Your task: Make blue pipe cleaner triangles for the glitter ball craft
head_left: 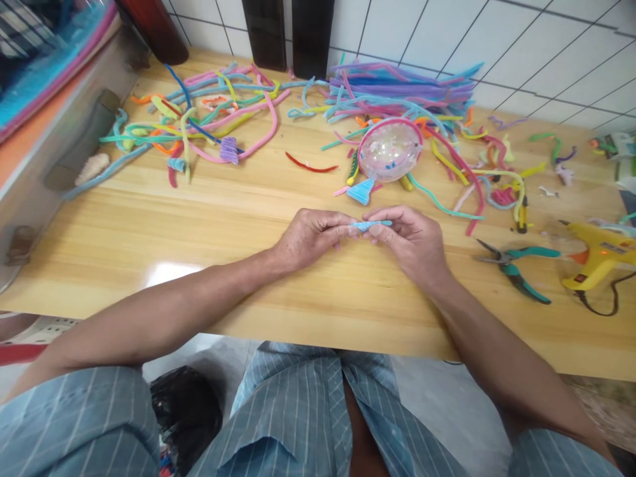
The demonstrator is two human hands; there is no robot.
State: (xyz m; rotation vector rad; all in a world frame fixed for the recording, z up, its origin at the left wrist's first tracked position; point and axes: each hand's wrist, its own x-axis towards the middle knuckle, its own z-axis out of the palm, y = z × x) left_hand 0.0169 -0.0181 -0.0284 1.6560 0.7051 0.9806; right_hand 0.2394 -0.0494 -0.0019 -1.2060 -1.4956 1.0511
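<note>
Between my two hands is a small blue piece of pipe cleaner (pixel 366 225), pinched from both ends just above the table. My left hand (pixel 318 240) is closed on its left end, thumb against fingers. On the right end, my right hand (pixel 411 242) grips it between thumb and fingers. The fingers cover part of the piece, so its full shape is hidden. Just beyond the hands lies a blue fan-shaped pipe cleaner piece (pixel 360 191). Behind that sits a clear round bowl with a pink rim (pixel 390 151), with small bits in it.
Loose coloured pipe cleaners (pixel 238 122) spread at the back left, and a bundle of them (pixel 402 86) lies against the tiled wall. To the right are teal-handled pliers (pixel 521 265) and a yellow glue gun (pixel 599 255). A plastic bin (pixel 59 165) stands at the left.
</note>
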